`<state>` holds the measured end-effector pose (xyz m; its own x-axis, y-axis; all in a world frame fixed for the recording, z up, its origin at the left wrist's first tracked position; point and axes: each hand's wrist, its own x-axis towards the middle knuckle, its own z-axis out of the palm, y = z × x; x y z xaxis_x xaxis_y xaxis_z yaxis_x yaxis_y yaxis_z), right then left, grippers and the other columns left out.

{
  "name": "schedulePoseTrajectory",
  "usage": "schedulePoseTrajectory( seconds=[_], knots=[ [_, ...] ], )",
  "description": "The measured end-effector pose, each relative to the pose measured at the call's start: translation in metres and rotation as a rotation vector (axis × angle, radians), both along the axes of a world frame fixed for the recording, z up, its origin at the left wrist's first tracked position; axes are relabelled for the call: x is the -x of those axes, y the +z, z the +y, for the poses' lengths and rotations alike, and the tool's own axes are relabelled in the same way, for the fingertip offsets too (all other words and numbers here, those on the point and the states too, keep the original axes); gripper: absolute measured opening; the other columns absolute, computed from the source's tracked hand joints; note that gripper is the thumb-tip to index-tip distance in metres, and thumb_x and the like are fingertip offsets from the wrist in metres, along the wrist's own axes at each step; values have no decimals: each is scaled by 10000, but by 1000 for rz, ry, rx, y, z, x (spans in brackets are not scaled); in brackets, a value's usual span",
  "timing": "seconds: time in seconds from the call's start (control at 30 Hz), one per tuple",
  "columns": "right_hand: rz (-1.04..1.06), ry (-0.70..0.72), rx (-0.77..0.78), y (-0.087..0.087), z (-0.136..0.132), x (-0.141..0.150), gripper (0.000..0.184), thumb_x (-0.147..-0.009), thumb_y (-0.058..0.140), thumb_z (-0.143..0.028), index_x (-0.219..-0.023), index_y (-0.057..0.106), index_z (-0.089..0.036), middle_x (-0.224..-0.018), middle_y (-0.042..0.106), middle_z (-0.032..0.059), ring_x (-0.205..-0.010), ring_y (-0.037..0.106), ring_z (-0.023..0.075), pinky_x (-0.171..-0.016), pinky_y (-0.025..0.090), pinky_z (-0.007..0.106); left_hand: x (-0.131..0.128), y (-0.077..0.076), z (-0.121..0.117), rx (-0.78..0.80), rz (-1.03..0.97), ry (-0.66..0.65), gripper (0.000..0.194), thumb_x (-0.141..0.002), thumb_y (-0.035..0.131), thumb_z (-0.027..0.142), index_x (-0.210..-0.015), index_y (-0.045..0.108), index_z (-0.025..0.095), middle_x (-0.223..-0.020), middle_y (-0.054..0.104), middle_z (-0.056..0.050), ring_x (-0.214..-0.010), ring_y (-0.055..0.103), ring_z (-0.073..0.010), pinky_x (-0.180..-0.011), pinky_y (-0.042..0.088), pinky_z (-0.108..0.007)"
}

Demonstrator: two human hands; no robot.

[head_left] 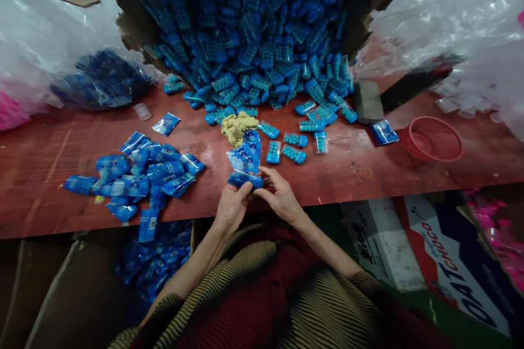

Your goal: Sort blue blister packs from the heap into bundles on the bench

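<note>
At the table's front edge, my left hand (232,205) pinches a small blue printed packet (244,179) between thumb and fingers. My right hand (281,194) closes on the packet's right end with thumb and forefinger. Whether a bottle sits inside the packet I cannot make out. Flat blue printed sleeves (245,156) lie just beyond my fingers, against a crumpled yellow cloth (239,127). To the right of them rest several clear bottles with blue caps and blue balls inside (293,154). A heap of blue wrapped packets (141,172) spreads to the left.
A large torn carton (362,27) spills blue bottles onto the red table (347,174). On the right stand a grey block (368,101), a stack of blue sleeves (384,132) and a red basket (434,139). Below the front edge, a box holds blue packets (158,262).
</note>
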<state>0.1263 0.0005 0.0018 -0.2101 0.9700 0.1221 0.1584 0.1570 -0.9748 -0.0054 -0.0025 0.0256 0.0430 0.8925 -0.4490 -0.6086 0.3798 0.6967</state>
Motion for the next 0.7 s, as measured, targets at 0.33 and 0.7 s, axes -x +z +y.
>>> schedulePoseTrajectory(
  seconds=[0.33,0.7],
  knots=[
    [-219,75,-142,-4,-7,7,524,-836,589,-276,-1337,441,-230,-1204,557,116,-1134,530,252,-980,442,415,-9,-11,2,47,257,188,226,-584,784,239,-742,670,123,-685,679,9,-602,591,-88,-643,479,-201],
    [-61,47,14,1,4,2,444,-787,647,-257,-1222,561,-248,-1141,611,60,-1069,566,213,-960,440,362,-2,-7,0,46,38,62,328,-548,813,236,-827,672,137,-769,703,-17,-665,635,-117,-683,509,-232]
  ],
)
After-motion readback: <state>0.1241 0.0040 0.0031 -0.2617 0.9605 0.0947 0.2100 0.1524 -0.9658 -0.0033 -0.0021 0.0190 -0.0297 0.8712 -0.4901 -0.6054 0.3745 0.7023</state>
